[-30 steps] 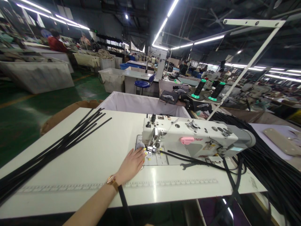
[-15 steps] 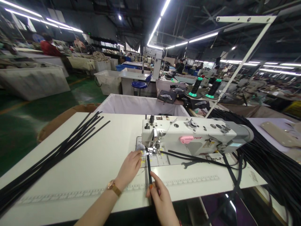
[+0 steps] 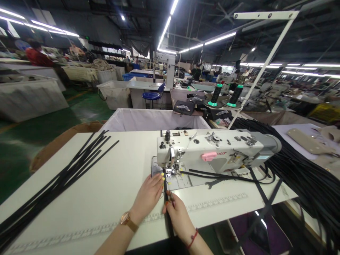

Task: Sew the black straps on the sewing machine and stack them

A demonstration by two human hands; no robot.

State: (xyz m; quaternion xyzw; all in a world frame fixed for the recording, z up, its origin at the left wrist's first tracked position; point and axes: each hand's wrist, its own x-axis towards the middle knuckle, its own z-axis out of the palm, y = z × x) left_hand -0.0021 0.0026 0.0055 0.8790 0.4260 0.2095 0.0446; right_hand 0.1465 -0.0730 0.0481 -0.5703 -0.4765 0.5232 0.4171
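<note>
A white sewing machine (image 3: 212,148) stands on the white table, with a black strip (image 3: 165,187) running from under its presser foot toward me. My left hand (image 3: 148,193) lies at the left of the foot, palm down, its fingers together and their tips beside the strip. Just below the foot, my right hand (image 3: 175,210) pinches the strip between thumb and fingers; a small dark tool seems to be in it too. More black strips (image 3: 63,180) lie in a bundle on the table's left side.
A wrench (image 3: 212,183) and black cords lie right of the foot. A printed ruler (image 3: 217,202) crosses the table's front. Behind stand a lined bin (image 3: 148,118) and two thread cones (image 3: 215,95). A large black strip pile (image 3: 300,177) fills the right.
The camera view has shifted slightly. My right hand has moved up along the strip, nearer the presser foot, and the strip's visible part between hand and foot is shorter.
</note>
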